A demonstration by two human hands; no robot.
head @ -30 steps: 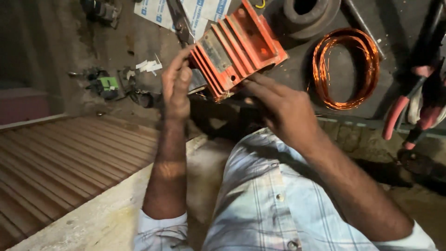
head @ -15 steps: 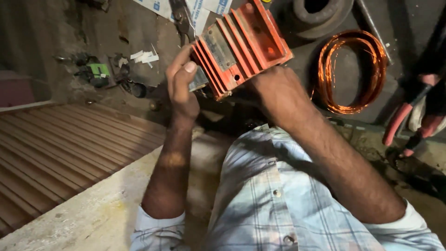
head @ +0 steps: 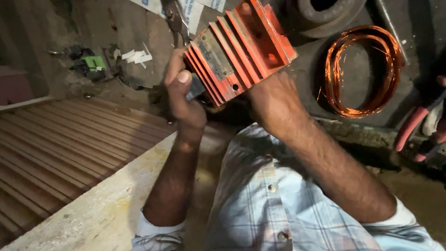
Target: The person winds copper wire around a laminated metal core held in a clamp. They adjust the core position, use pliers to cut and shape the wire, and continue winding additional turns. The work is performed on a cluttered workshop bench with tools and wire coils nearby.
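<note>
Hands are both on an orange finned metal block [head: 239,49], prob a cast housing w/ deep ribs, held up in the air over a dark cluttered workbench [head: 353,69]. Left hand [head: 183,95] is clenched round the block's lower left corner, thumb on top next to a dark stub sticking out. Right hand [head: 274,100] cups it from underneath/behind, fingers hidden so can't tell how tight. Looks rigid and fairly heavy imo, paint chipped, rib edges maybe sharp, so the flat ends or the underside seem the safest places to grab, not across the fins. Behind it: a loose coil of bare copper wire [head: 360,69], red-handled pliers [head: 413,125] at far right, a corrugated brown metal sheet [head: 60,148] lower left.
</note>
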